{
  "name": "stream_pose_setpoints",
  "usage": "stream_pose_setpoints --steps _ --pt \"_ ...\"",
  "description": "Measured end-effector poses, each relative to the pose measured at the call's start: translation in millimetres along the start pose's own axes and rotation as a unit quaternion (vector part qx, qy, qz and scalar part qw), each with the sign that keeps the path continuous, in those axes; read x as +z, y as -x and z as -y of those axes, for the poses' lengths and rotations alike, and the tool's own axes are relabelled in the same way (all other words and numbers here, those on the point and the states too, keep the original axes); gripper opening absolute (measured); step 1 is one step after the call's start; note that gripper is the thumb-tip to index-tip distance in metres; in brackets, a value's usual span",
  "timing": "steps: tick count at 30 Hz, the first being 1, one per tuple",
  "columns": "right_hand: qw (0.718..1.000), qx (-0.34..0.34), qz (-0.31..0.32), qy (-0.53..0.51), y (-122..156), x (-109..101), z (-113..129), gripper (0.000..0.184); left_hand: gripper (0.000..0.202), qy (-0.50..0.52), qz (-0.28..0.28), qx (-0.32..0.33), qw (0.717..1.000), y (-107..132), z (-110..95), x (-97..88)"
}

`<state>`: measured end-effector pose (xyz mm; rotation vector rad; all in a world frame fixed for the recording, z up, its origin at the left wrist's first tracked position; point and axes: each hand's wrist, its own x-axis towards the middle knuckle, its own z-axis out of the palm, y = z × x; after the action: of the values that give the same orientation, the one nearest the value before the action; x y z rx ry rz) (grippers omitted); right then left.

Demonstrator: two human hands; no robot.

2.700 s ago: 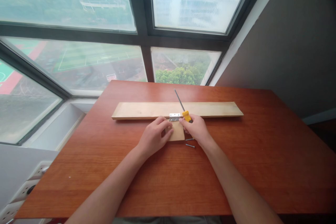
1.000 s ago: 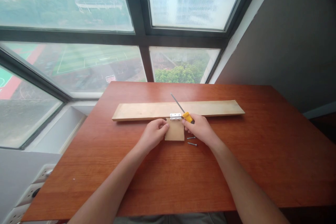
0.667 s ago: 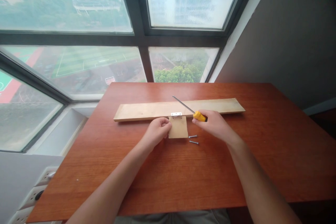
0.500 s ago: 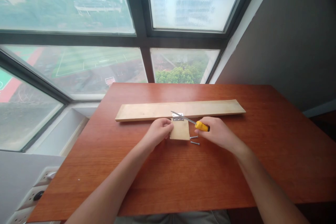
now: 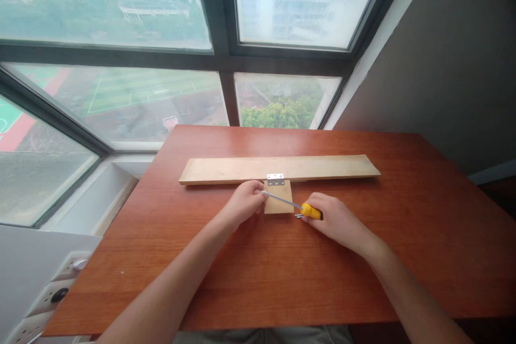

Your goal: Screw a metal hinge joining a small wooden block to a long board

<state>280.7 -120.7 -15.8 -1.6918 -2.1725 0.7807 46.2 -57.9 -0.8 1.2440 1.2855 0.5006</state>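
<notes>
My right hand [image 5: 336,221] is closed around the yellow handle of a screwdriver [image 5: 311,211], whose metal shaft slants left across a small wooden board [image 5: 279,203]. The shaft's tip is close to my left fingertips. My left hand [image 5: 244,204] pinches the small board at its left edge. A silver metal hinge [image 5: 276,179] spans the small board and the front edge of a long wooden plank [image 5: 322,167] behind it. Beside my right fingertips lie screws [image 5: 299,216], partly covered by the hand; whether the fingers touch them I cannot tell.
The reddish-brown wooden table [image 5: 242,279] carries the plank across its middle. Beyond the far edge stand large windows [image 5: 153,97] in dark frames. Wall sockets [image 5: 56,295] are at the lower left, and a grey wall [image 5: 443,64] rises on the right.
My right hand has moved down toward me with the screwdriver, taking its tip off the hinge and toward my left fingers. The right fingers now reach the screws. My left hand stays on the small board.
</notes>
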Motion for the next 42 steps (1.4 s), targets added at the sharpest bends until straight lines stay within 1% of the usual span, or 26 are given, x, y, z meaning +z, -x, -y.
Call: stream_pose_setpoints --steps 6,14,21,26,31,34,37,42 --pt "1.000 0.000 0.016 0.015 2 0 0 0.018 0.006 -0.003 0.006 0.004 1.000 -1 1 0.2" --pt "0.999 0.009 0.027 0.031 6 0 0 0.019 0.005 -0.002 0.009 0.017 1.000 0 4 -0.1" --pt "0.999 0.029 0.012 0.028 10 -1 -1 0.022 0.006 -0.004 0.014 0.026 1.000 -3 8 -0.7" --pt "0.999 0.040 0.002 -0.006 10 -2 -2 0.021 0.006 0.003 0.011 0.032 0.999 -2 7 -0.2" --pt "0.997 0.038 0.007 -0.066 4 -3 5 0.025 0.006 0.005 0.008 0.026 1.000 -1 7 0.5" --pt "0.995 0.045 -0.006 -0.093 -2 -5 8 0.026 0.007 0.000 0.007 0.028 1.000 -2 7 0.4" --pt "0.992 0.047 -0.021 -0.112 -9 -9 11 0.022 0.006 -0.006 0.004 0.032 0.999 -4 9 0.3" --pt "0.992 0.026 -0.035 -0.117 -20 -17 19 0.017 0.006 -0.003 0.006 0.035 0.999 -4 10 0.7"
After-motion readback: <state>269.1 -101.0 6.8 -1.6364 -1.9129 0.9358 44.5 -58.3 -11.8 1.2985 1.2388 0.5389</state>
